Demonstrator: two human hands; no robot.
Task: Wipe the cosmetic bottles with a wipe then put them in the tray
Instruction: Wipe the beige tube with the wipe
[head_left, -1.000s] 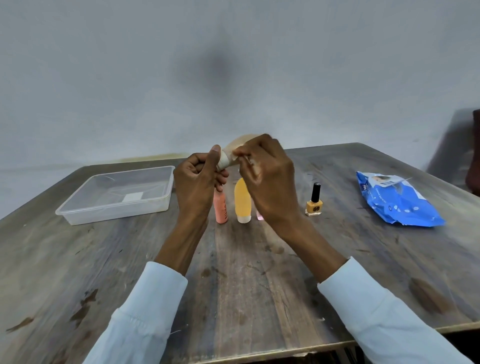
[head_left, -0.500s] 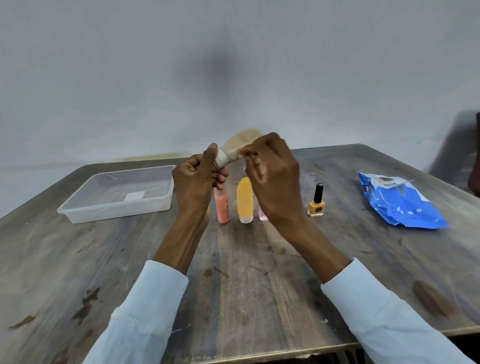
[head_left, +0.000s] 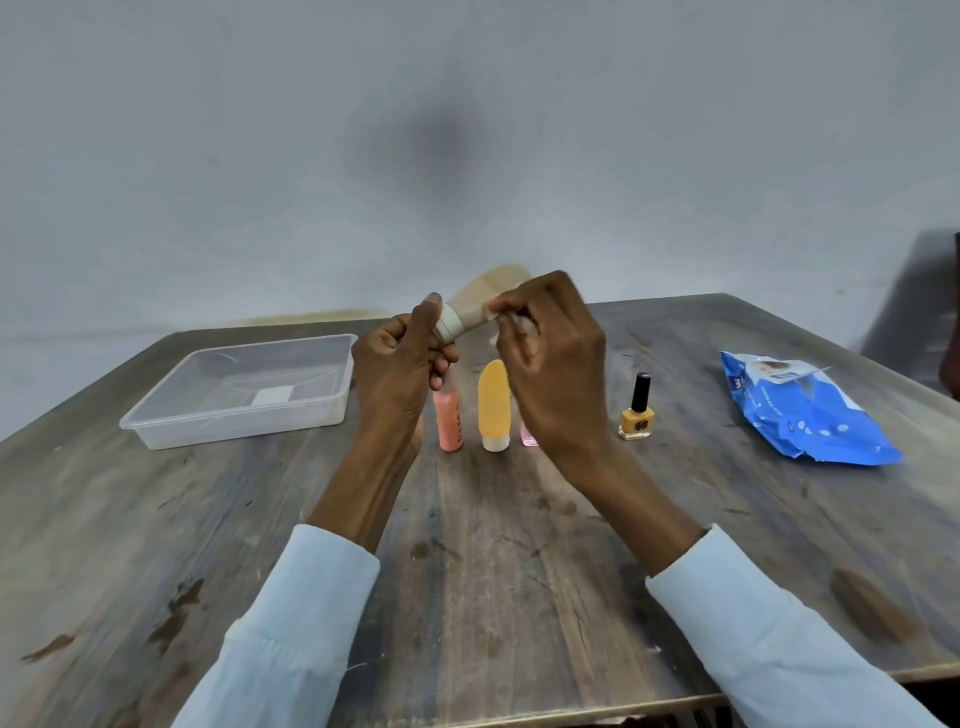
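My left hand (head_left: 397, 371) grips the white cap end of a beige tube bottle (head_left: 480, 301), held tilted above the table. My right hand (head_left: 553, 358) pinches a small wipe against the tube's body; the wipe is mostly hidden by my fingers. Below my hands stand a coral bottle (head_left: 449, 421), an orange-yellow tube (head_left: 493, 402) on its white cap, and a pink bottle (head_left: 529, 439) largely hidden behind my right wrist. A yellow nail polish bottle (head_left: 638, 413) with a black cap stands to the right. The clear plastic tray (head_left: 156, 434) sits at the left.
A blue pack of wipes (head_left: 802, 413) lies at the right on the worn wooden table (head_left: 493, 571). A grey wall rises right behind the table's far edge. A dark object shows at the far right edge of view.
My right hand's fingers have shifted a little along the beige tube; both hands stay raised at about the same spot.
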